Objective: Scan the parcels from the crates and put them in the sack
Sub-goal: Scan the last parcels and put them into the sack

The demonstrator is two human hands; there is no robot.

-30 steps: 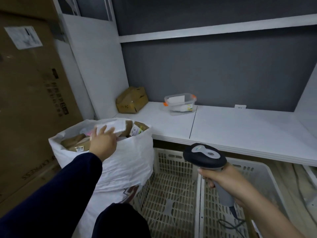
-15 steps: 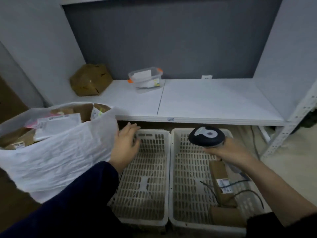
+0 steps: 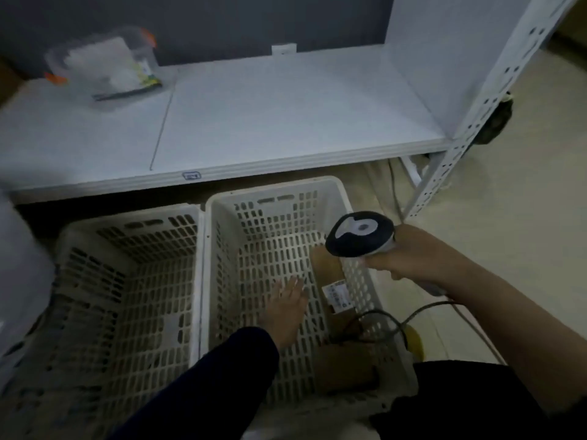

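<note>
**Open hand reaches into parcel crate**

The left hand (image 3: 287,308), fingers spread, is inside the right white slotted plastic crate (image 3: 270,189). At its 3 o'clock lies a long brown cardboard parcel (image 3: 327,272). At 2 o'clock, the right hand (image 3: 409,258) grips a black-and-grey handheld scanner (image 3: 360,233).

2 brown parcels (image 3: 328,271) in right crate (image 3: 276,189)

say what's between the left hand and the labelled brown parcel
Head view: only bare slotted floor of the white plastic crate, between left hand and long brown cardboard parcel.
</note>
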